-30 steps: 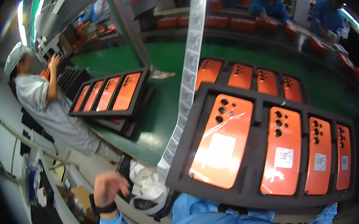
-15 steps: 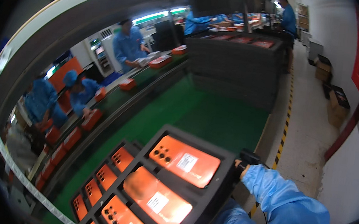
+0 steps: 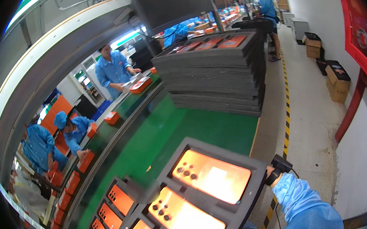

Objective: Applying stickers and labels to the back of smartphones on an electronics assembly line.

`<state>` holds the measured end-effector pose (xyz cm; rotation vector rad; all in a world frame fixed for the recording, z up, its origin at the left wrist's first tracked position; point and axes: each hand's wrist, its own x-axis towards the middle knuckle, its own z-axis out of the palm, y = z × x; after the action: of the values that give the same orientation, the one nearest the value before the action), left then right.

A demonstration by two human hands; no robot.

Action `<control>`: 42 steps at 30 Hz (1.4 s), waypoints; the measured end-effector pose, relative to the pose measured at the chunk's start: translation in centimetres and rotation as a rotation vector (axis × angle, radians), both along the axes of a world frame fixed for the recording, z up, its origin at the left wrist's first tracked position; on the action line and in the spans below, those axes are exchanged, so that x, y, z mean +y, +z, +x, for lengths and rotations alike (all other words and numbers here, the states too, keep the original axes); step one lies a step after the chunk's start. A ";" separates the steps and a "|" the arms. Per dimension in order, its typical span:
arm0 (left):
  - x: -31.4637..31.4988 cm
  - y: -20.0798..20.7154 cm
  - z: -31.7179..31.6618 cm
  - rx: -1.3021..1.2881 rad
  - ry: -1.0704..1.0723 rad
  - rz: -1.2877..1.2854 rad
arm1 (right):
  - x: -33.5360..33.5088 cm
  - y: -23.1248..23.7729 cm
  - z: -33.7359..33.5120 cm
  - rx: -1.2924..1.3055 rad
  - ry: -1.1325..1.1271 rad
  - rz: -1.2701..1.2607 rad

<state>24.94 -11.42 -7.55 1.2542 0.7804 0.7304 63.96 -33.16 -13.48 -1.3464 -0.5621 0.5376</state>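
Observation:
A black foam tray point(image 3: 254, 183) fills the lower middle, its recesses holding orange phones point(image 3: 213, 174) with dark camera rings; glare washes out their lower parts. At the tray's right edge is my right hand point(image 3: 270, 171), closed on the rim with its fingers mostly hidden beneath. A small black device point(image 3: 281, 163) is strapped to that wrist, below a blue sleeve point(image 3: 302, 214). Partly under the tray's left side lies a second foam tray point(image 3: 116, 181) with more orange phones. A dark blurred patch point(image 3: 140, 192) covers part of the trays' meeting edge. My left hand is out of sight.
A tall stack of foam trays point(image 3: 214, 73) stands on the green work surface point(image 3: 217, 126) ahead. Along the left, a conveyor point(image 3: 114, 141) carries orange boxes point(image 3: 86, 161), with co-workers in blue beyond. Yellow-black floor tape point(image 3: 287, 124) and cartons point(image 3: 337, 83) lie right.
In the picture, my right hand and the tray have shifted right. The view has turned too, moving the tray stack and co-workers left. Glare on the phones has grown, hiding their white labels.

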 end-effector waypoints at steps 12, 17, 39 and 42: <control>0.4 -1.4 10.4 -0.128 -0.192 0.004 | -16.7 0.3 11.5 -0.044 -0.619 -0.112; 1.5 -3.3 13.2 -0.218 -0.260 -0.070 | -22.3 -0.1 11.9 -0.012 -0.727 -0.154; 0.5 -2.1 28.1 -0.118 -0.131 0.576 | -1.0 3.5 -4.8 0.011 -0.695 0.267; 3.7 -3.6 29.9 0.045 -0.127 0.851 | 0.8 2.4 -2.8 -0.104 -0.756 0.088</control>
<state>54.81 -7.77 -11.16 2.0650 0.4100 0.9740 61.17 -32.37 -11.08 -1.3881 -0.1252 -0.1729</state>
